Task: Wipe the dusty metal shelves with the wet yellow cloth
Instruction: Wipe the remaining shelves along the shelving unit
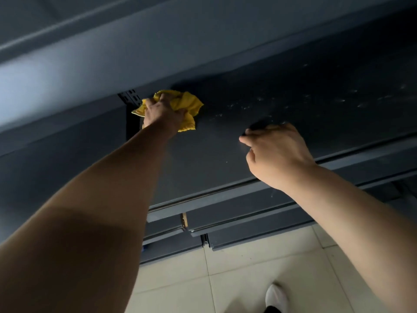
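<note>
A dark metal shelf runs across the view, with pale dust marks on its right half. My left hand reaches far in and presses a crumpled yellow cloth onto the shelf's back left corner, next to a slotted upright. My right hand rests on the shelf nearer its front edge, fingers curled loosely, holding nothing.
Another shelf overhangs above. Lower shelves stack beneath the front edge. Beige floor tiles lie below, with a white shoe at the bottom right.
</note>
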